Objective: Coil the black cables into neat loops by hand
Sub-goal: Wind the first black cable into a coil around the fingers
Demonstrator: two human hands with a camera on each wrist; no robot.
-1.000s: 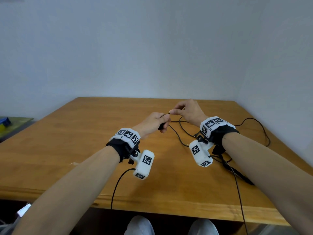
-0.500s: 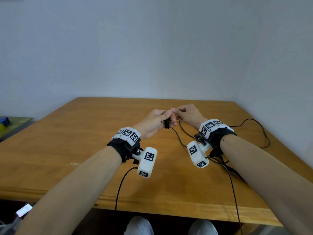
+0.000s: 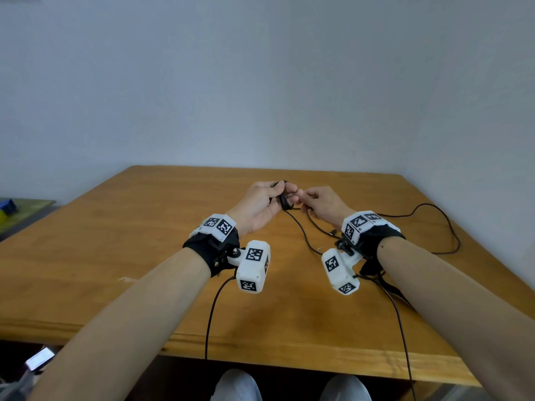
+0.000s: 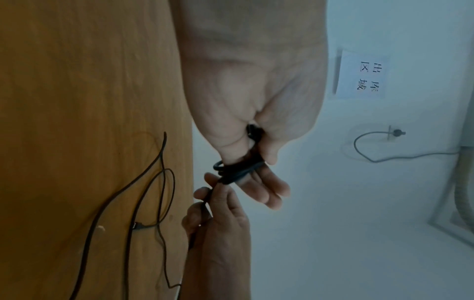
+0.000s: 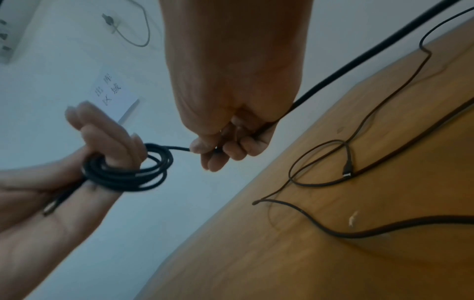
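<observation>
A black cable is wound in a small coil (image 5: 125, 174) round the fingers of my left hand (image 3: 260, 204), above the middle of the wooden table (image 3: 115, 256). The left fingers (image 5: 113, 138) stand fairly straight through the coil (image 4: 236, 170), and the thumb pins the cable's plug end against the palm. My right hand (image 3: 321, 201) pinches the same cable (image 5: 177, 148) between thumb and fingers, just beside the coil. From there the loose cable (image 3: 307, 241) trails down onto the table.
More black cable (image 3: 445, 224) lies in loose curves on the table's right side, a thin one with a connector (image 5: 347, 170) among them. Wrist-camera cords (image 3: 211, 314) hang over the front edge. Walls stand close behind and to the right. A low shelf (image 3: 26, 206) sits at left.
The right hand has carried the cable round the left hand's fingers and now sits a little lower. The left hand has turned so more of its palm side shows, with the coil on it.
</observation>
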